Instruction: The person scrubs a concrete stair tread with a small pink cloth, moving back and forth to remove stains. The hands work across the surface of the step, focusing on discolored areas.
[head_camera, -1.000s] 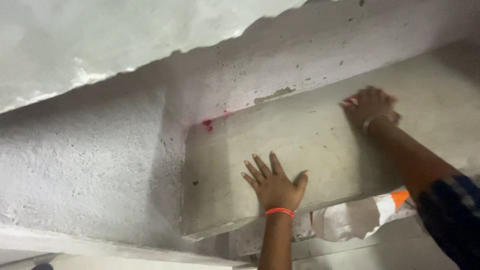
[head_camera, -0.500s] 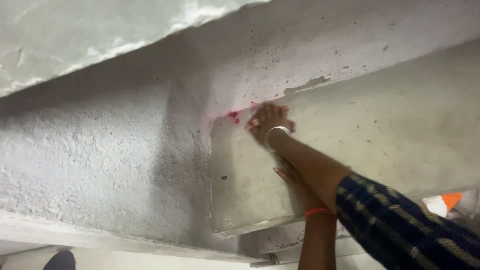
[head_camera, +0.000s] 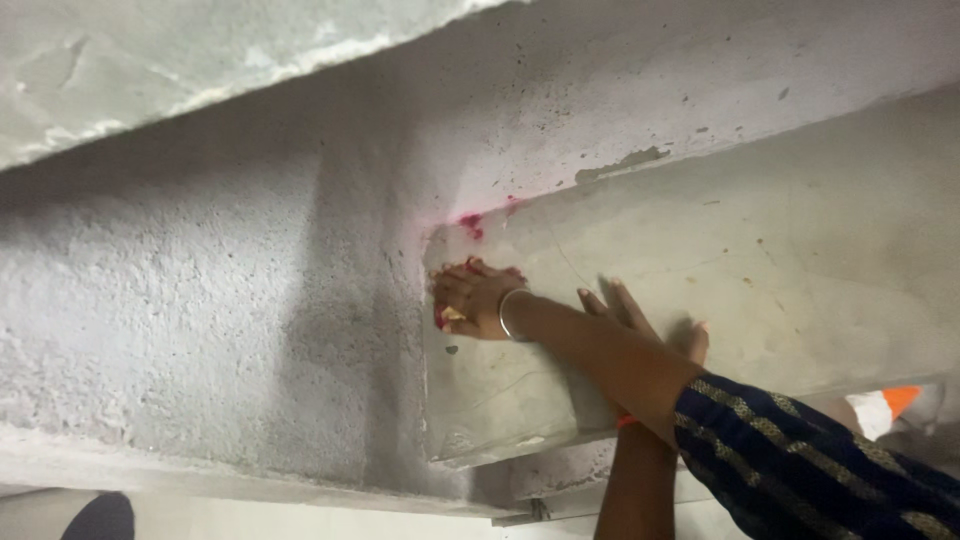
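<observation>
Rough grey plaster is filling the left half of the view, a coarse wall (head_camera: 200, 300) running under a paler band at the top, with a dark rounded shape (head_camera: 97, 517) peeking in at the bottom left corner. Moving right, a smooth grey slab (head_camera: 800, 250) is sitting flush against that rough wall, its left edge making a straight vertical line, and pink-red smudges (head_camera: 470, 225) are showing just at its upper left corner. Right at that edge the right hand (head_camera: 470, 300) is pressing down on the slab, fingers curled and bunched together, with something small and yellowish (head_camera: 452, 315) tucked under them and pink colour around the fingertips; whether it is actually gripping that bit, I cannot tell. A silver bangle (head_camera: 508, 314) is circling its wrist, and its forearm is slanting down to a dark sleeve with gold stripes (head_camera: 800, 460) at the lower right. Crossing underneath that forearm, the left hand (head_camera: 640, 320) is lying flat on the slab with fingers spread wide and holding nothing, a thin red band (head_camera: 627, 421) showing at its wrist. So the two hands are working close together, the right one nearer the wall, both touching the slab. Further right, below the slab's lower edge, a white and orange scrap (head_camera: 885, 408) is poking out.
</observation>
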